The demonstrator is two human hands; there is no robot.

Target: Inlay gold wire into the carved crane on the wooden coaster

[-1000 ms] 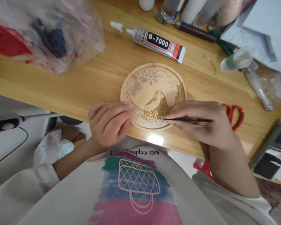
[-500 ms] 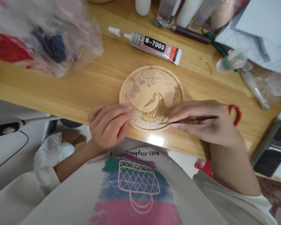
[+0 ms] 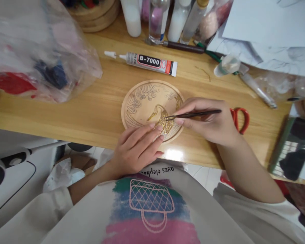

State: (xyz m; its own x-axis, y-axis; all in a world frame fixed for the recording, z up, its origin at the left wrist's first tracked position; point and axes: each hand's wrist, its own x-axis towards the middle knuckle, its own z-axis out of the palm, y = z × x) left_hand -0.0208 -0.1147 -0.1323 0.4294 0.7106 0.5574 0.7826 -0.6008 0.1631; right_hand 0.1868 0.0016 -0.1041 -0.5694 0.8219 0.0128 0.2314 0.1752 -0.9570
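In the head view, the round wooden plate (image 3: 142, 109) lies in the middle of the wooden table (image 3: 104, 115), close to its near edge. Dark drawn lines run along its far and left parts, and a gold-outlined bird (image 3: 162, 117) stands right of its middle.

The left hand (image 3: 139, 149) has just moved in from the plate's left rim; its fingers, slightly apart and closed on nothing, now lie over the near part of the plate, across the bird's lower left side. The right hand (image 3: 208, 122) is clamped on dark tweezers (image 3: 202, 114), whose tips have shifted from the near feathers to the bird's body, further from the person. Whether the tips pinch anything is too small to tell. The change suggests attention has passed to the body, with the left hand probably steadying or pressing the work.

Beyond the plate lies a glue tube (image 3: 149, 61), a white cap (image 3: 110, 54) at its nozzle. Red-handled scissors (image 3: 241, 120) lie to the right, partly behind the right hand.
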